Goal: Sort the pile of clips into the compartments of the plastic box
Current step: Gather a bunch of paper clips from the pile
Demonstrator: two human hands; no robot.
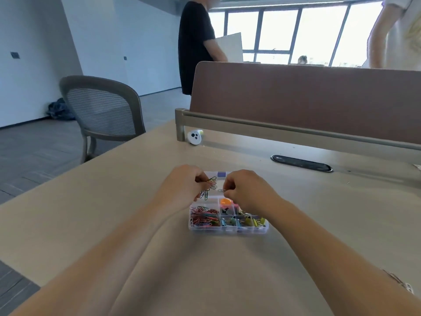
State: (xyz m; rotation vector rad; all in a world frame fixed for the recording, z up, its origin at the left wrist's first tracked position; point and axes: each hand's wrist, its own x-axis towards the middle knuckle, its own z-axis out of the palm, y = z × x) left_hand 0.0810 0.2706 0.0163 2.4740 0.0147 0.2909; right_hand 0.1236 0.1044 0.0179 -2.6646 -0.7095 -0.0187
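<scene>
Beige counter (136, 201) carries clear plastic box (227, 229), compartments part-filled. Left hand (182, 185), box's 11 o'clock, pinches tangle of paper clips (210, 184); right hand (246, 190), 1 o'clock, pinches single clip (221, 190). Judgement: tease one free slowly, bunch kept over box, drop it at 8 o'clock among like clips.

Clear plastic box (228, 229) — multicoloured paper clips (203, 216), yellow-green binder clips (256, 221) — on beige desk (114, 201).

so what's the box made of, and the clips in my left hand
Box: clear glossy plastic; the contents show through its walls. Paper clips held in the left hand: thin bent wire, likely metal with a coloured coating, given the bright colours.
</scene>
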